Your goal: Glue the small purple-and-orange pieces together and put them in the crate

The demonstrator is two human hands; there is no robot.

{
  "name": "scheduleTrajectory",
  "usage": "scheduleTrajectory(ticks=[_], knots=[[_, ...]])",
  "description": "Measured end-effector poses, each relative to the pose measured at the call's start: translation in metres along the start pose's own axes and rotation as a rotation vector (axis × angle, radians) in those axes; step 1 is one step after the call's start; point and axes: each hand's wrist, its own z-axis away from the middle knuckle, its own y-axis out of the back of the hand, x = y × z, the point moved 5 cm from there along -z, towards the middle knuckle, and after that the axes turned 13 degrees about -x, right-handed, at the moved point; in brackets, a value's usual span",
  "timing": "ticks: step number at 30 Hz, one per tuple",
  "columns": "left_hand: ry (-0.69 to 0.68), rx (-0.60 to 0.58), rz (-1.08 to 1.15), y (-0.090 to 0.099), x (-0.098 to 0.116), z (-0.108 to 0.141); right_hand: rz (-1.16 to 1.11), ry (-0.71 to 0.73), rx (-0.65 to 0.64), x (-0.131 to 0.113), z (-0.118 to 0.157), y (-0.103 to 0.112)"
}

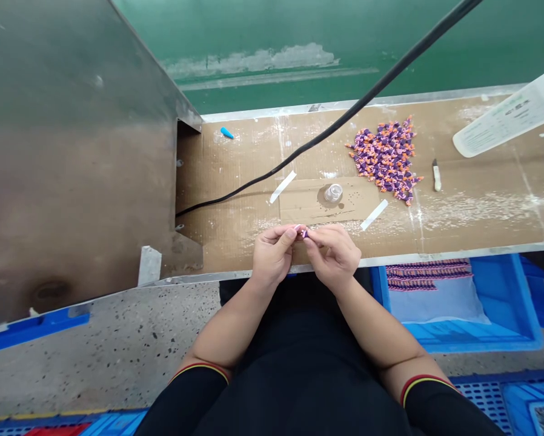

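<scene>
Backdrop: I'm looking down on a cardboard-covered tabletop (pixel 481 206) against a green wall (pixel 299 36), with a steel panel (pixel 72 151) at its left end.

Held piece: a tiny purple-and-pink piece (pixel 304 233) sits between the fingertips just above the tabletop's near edge; it's too small for me to make out its shape.

Hands: both are narrow. The left hand (pixel 274 254) and right hand (pixel 332 257) meet at that piece, and I read both as pinching it.

Done so far: neat rows of purple-and-orange pieces (pixel 429 275) lie on a pale bag in a blue crate (pixel 458 303), beside the tabletop's near edge on my right.

Left to do: a big heap of loose purple-and-orange pieces (pixel 383 158) lies on the tabletop, ahead and to the right of the hands.

Around: a small clear cup (pixel 332 192) stands straight ahead, between two white tape strips (pixel 282 186). Farther out lie a small brush (pixel 437 175), a blue cap (pixel 227 132) and a printed sheet (pixel 508 112).

In the way: a black cable (pixel 344 121) crosses above the tabletop, left of the heap.
</scene>
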Motion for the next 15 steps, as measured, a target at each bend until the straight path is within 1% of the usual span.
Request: scheduleTrajectory(ticks=[4, 9, 15], knots=[[-0.010, -0.001, -0.028, 0.0034, -0.0014, 0.0012, -0.043, -0.038, -0.024, 0.0015, -0.0014, -0.0019], [-0.024, -0.005, -0.036, 0.0032, -0.0012, 0.0016, -0.014, -0.064, -0.039, 0.0037, -0.0001, -0.0039], [-0.037, -0.010, -0.043, 0.0016, -0.0004, 0.0018, -0.029, -0.068, -0.028, 0.0041, -0.0012, -0.0037]])
